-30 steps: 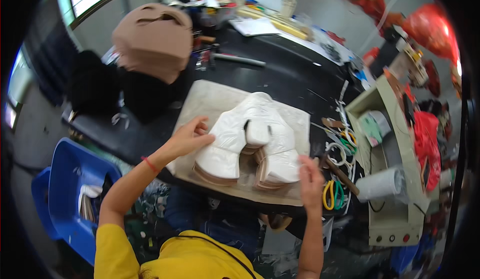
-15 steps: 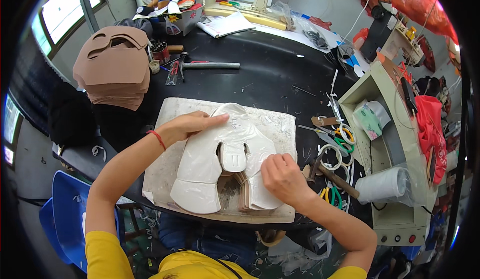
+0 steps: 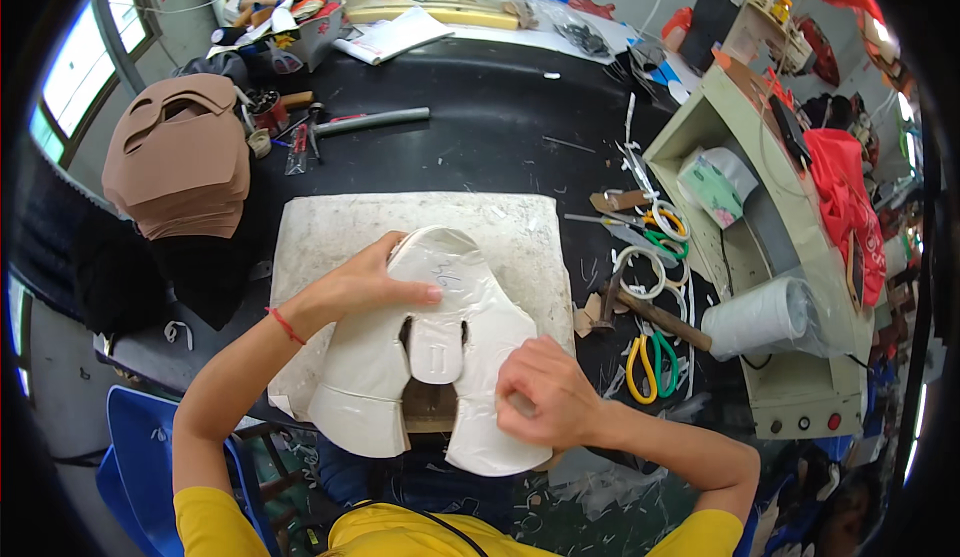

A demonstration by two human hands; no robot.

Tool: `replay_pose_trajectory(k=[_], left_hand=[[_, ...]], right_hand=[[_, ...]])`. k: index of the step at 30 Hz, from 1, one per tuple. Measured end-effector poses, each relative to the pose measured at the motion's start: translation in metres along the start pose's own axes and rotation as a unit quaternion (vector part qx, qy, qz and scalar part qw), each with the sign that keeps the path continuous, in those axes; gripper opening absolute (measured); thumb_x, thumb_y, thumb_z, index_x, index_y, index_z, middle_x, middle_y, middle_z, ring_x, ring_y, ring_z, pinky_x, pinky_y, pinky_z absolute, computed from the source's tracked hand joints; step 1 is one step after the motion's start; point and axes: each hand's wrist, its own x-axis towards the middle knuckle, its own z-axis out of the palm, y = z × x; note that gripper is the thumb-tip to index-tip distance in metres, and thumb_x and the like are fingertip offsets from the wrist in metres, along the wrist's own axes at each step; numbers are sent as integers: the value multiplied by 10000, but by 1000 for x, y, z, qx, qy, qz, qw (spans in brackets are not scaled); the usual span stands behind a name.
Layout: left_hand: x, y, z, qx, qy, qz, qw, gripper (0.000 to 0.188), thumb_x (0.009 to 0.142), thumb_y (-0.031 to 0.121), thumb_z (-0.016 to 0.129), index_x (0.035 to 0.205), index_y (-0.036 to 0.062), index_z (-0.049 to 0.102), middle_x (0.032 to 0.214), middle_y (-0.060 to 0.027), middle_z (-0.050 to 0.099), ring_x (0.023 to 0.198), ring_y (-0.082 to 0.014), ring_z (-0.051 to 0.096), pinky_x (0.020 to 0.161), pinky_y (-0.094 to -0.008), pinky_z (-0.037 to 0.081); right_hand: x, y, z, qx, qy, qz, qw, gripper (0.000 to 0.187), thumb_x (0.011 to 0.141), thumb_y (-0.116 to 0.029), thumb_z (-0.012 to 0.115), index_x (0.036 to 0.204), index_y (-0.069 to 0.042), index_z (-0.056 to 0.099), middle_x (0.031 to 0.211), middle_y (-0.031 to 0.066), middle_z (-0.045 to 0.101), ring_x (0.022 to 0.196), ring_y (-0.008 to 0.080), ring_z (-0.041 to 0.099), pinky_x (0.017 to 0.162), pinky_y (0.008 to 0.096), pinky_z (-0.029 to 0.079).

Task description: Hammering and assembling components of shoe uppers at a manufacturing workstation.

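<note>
A stack of glossy white cut shoe-upper pieces, with a rounded top, two spread flaps and a tongue between them, lies on a pale board. My left hand holds the stack near its rounded top, thumb on the upper face and fingers over the edge. Around the lower left flap runs a thin band. Over the right flap my right hand is closed in a fist; whatever is in it is hidden. The right flap hangs past the board's front edge.
A pile of brown cut pieces stands at left. Right of the board lie a wooden-handled hammer, yellow-handled scissors and a tape roll. Farther back is another hammer. A beige cabinet stands at right, a blue chair at lower left.
The stack has shifted toward me, and the view has moved slightly. My right hand has turned and moved lower on the right flap, where the band seen earlier no longer shows.
</note>
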Motion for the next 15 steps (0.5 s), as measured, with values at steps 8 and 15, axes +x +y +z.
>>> replay_pose_trajectory(k=[8, 15], left_hand=[[-2, -20, -20, -138, 42, -66, 987, 674, 699, 291, 762, 1202, -42, 461, 1049, -148, 597, 877, -191, 617, 775, -288, 503], [-9, -18, -9, -190, 117, -39, 974, 576, 760, 249, 703, 1210, -24, 468, 1044, -122, 603, 866, -154, 612, 751, -266, 504]], right_hand=[[-45, -10, -32, 280, 81, 354, 889, 354, 832, -193, 548, 524, -64, 432, 486, -4, 411, 479, 97, 363, 563, 275, 322], [-81, -68, 101, 426, -105, 380, 815, 276, 881, -257, 571, 695, -58, 611, 585, 11, 542, 478, 97, 445, 474, 267, 346]])
